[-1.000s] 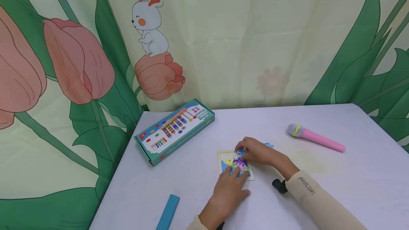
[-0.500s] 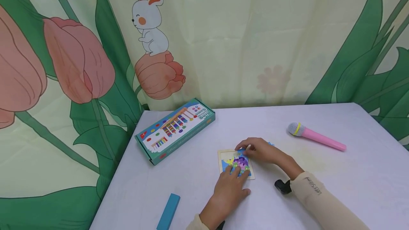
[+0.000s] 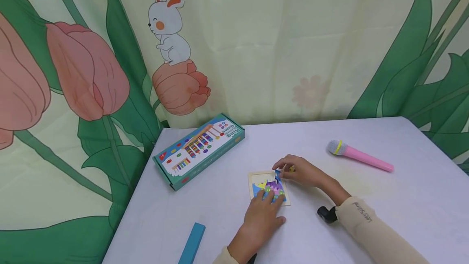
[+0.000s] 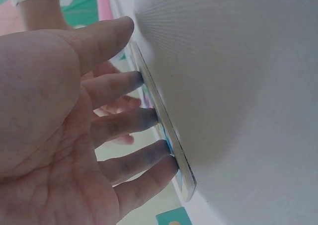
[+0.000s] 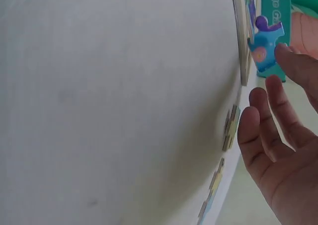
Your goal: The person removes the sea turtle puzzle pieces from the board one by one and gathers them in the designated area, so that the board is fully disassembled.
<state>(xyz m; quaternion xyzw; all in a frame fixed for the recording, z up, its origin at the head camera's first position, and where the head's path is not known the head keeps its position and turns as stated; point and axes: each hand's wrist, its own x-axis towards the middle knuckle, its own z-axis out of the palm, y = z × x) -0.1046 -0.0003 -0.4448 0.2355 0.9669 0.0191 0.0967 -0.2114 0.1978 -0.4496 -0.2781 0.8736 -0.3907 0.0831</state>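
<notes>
Closest to me, at the bottom edge of the head view, I have a flat blue rectangular bar (image 3: 192, 243) lying on a table covered with white cloth (image 3: 227, 215). To its right, the person's left hand (image 3: 258, 217) reaches forward, fingers extended and slightly spread, their tips resting on the near part of a shallow, square, pale wooden puzzle tray (image 3: 258, 178). I see the left thumb held out apart from the fingers. Blue, yellow, purple and green pieces fill the near part of the tray, and its pale base shows at the far left.

The right arm comes in wearing a beige sleeve with dark lettering (image 3: 360, 212). I see the right hand (image 3: 300, 171) over the tray's far right corner, pinching a blue puzzle piece (image 5: 268, 46) between thumb and forefinger; its other fingers hang apart. The piece is tilted; whether it touches the tray, I cannot tell. Near those fingers, the right wrist view shows me loose puzzle pieces (image 5: 230, 133) flat on the cloth.

Farther off to the right lies a pink toy microphone with a grey head and yellow ring (image 3: 360, 156). Far left, I see a green cardboard game box (image 3: 199, 151) set diagonally, before a cream curtain printed with tulips and a white rabbit (image 3: 256, 52).
</notes>
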